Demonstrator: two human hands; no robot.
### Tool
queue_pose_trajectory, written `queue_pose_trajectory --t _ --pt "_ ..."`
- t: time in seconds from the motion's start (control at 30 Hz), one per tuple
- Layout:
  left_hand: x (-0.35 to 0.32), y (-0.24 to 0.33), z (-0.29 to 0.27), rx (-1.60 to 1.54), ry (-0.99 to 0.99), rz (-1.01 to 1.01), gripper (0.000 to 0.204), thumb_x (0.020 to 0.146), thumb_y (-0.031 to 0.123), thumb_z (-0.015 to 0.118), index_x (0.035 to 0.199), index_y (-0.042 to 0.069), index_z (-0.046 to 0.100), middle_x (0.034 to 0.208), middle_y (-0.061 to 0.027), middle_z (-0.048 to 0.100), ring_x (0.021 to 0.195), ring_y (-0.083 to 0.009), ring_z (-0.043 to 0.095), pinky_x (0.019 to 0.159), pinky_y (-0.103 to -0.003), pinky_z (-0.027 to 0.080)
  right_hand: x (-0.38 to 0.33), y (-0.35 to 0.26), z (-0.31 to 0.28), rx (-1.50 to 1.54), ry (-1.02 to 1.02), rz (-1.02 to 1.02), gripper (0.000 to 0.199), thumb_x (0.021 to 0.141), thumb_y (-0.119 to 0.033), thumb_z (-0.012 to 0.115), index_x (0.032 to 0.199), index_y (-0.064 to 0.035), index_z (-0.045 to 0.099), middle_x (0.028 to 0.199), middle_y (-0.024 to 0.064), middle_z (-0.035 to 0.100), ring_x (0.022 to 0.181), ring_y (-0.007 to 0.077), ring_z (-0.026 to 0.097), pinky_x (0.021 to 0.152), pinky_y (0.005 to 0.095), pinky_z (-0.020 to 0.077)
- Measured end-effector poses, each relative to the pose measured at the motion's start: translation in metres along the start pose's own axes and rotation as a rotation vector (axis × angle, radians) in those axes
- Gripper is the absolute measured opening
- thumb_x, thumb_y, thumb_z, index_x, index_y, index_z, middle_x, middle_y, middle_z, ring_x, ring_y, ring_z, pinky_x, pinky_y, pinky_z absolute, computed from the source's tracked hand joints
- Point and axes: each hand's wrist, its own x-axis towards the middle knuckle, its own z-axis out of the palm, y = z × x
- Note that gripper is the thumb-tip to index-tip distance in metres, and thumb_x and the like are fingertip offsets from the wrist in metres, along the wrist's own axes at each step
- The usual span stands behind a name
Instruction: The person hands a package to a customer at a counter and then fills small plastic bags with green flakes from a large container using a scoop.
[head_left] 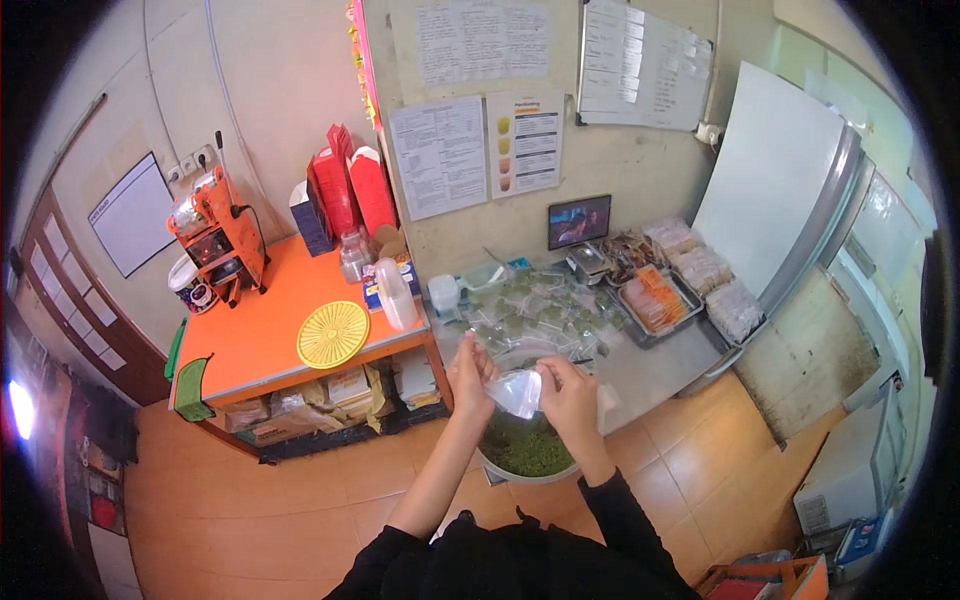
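Between my two hands a small clear plastic bag (517,393) is stretched out. My left hand (471,376) pinches one side of it, and my right hand (567,393) pinches the other side near its edge. The bag looks empty, though glare hides part of it. Right below it stands a round pale tub (560,478) holding finely chopped green leaves (524,445). Beyond my hands, many similar small bags with green contents (530,310) lie spread over the metal table (655,382).
Further back are a clear plastic container (444,293), a small screen (579,221), and a metal tray (659,300) with orange packets. Several filled plastic bags (705,270) sit at the right. On the left, an orange table (270,300) carries a yellow round lid (333,335) and an orange machine (220,240).
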Motion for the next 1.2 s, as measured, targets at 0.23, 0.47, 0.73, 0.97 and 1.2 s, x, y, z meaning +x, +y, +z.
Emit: queue_pose_trajectory --t 0.23,0.47,0.73,0.97,1.2 --pt "-0.026 -0.002 0.017 1.113 -0.483 0.210 0.023 0.084 0.025 0.073 0.095 0.005 0.070 0.062 0.0074 0.059 0.056 0.0000 0.043 0.049 -0.019 0.031 0.018 0.011 -0.032 -0.201 -0.062 -0.201 0.008 0.088 -0.007 0.057 0.095 -0.0039 0.061 0.078 0.0141 0.064 0.067 0.0309 0.063 0.058 0.0370 0.0482" --pt "-0.010 -0.019 0.003 0.766 -0.627 0.127 0.013 0.089 0.015 0.067 0.091 0.002 0.068 0.070 0.0050 0.060 0.062 -0.0006 0.044 0.054 -0.019 0.031 0.012 0.018 -0.050 0.522 -0.261 0.354 0.007 0.086 -0.003 0.066 0.093 -0.0033 0.062 0.074 0.0022 0.062 0.068 0.0055 0.057 0.059 0.0228 0.0453" --pt "-0.047 0.003 0.037 1.327 -0.618 0.462 0.012 0.090 0.016 0.063 0.088 0.004 0.066 0.065 -0.0084 0.057 0.058 -0.0068 0.046 0.053 -0.027 0.037 -0.009 0.037 -0.060 0.507 -0.431 0.329 0.005 0.085 -0.001 0.067 0.084 0.0002 0.062 0.071 0.0000 0.061 0.064 0.0052 0.056 0.058 0.0205 0.0440" --pt "-0.039 -0.006 0.013 1.109 -0.807 0.366 0.024 0.088 0.024 0.067 0.084 0.001 0.062 0.051 -0.0073 0.044 0.047 -0.0109 0.037 0.046 -0.031 0.034 -0.008 0.019 -0.050 0.440 -0.401 0.335 0.011 0.085 -0.008 0.067 0.080 0.0010 0.063 0.061 0.0016 0.058 0.053 0.0058 0.053 0.049 0.0241 0.0405" --pt "-0.037 -0.007 -0.003 1.462 -0.693 0.621 0.024 0.083 0.024 0.067 0.086 0.001 0.064 0.049 -0.0110 0.052 0.042 -0.0205 0.050 0.047 -0.035 0.042 -0.011 0.019 -0.048 -0.303 -0.171 0.037 0.009 0.079 -0.009 0.067 0.081 -0.0008 0.063 0.065 0.0094 0.060 0.057 0.0177 0.063 0.053 0.0306 0.0485"
